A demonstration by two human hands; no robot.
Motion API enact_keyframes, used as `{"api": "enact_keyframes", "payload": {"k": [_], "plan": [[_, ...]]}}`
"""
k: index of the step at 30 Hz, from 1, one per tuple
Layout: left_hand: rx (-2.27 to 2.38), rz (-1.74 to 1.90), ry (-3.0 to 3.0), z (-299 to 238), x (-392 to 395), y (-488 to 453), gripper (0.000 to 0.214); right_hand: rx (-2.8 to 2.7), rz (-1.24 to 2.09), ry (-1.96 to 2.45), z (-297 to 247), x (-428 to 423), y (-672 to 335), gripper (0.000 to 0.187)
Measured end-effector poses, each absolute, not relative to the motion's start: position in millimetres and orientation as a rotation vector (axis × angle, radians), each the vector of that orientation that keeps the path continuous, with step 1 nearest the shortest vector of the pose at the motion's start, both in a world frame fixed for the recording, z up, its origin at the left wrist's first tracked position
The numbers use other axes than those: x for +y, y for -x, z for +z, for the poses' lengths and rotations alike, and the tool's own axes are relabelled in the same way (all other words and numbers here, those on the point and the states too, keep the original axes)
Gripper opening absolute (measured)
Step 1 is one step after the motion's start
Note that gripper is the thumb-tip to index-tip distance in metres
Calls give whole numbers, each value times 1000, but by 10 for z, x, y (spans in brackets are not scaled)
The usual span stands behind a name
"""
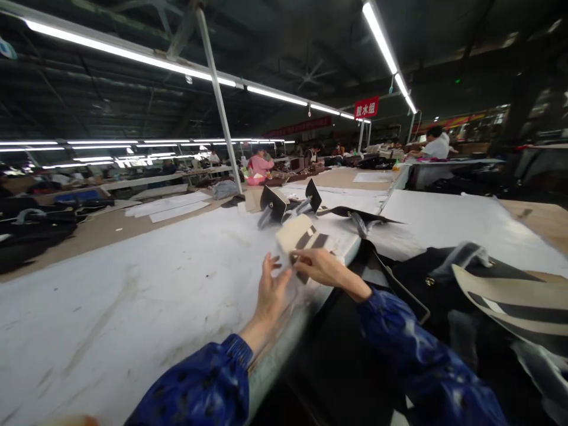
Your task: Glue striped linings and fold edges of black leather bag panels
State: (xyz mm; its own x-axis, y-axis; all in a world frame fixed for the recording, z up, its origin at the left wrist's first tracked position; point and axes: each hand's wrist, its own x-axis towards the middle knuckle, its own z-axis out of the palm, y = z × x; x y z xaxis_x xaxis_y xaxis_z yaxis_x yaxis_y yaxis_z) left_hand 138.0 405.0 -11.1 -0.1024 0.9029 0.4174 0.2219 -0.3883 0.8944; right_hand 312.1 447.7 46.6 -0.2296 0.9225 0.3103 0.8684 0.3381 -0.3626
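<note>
My right hand (320, 267) pinches the near edge of a cream piece with dark stripes (302, 235), lifted just above the white worktable (133, 296). My left hand (271, 288) is raised beside it, fingers apart and stretched toward the piece's lower left corner; whether they touch it is blurred. Both arms wear blue sleeves. The piece is smeared by motion.
Black flap-shaped parts (274, 204) stand farther along the table, with another flat black part (355, 214) beside them. A heap of black and cream striped bag parts (510, 296) lies at my right. A metal post (219, 100) rises from the table. Other people work at distant benches.
</note>
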Motion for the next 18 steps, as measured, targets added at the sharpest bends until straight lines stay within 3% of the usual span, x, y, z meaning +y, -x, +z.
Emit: {"api": "enact_keyframes", "payload": {"k": [6,11,18], "plan": [[1232,1633,-1446,-134,4107,-1331,40,-2075,242,1556,518,3870,-3807,38],[1311,1658,-1359,-215,4213,-1294,33,-2338,368,1581,48,3563,-4027,30],[1352,1658,-1379,-216,4221,-1273,32,-2747,670,1218,-439,3530,-3701,83]]}}
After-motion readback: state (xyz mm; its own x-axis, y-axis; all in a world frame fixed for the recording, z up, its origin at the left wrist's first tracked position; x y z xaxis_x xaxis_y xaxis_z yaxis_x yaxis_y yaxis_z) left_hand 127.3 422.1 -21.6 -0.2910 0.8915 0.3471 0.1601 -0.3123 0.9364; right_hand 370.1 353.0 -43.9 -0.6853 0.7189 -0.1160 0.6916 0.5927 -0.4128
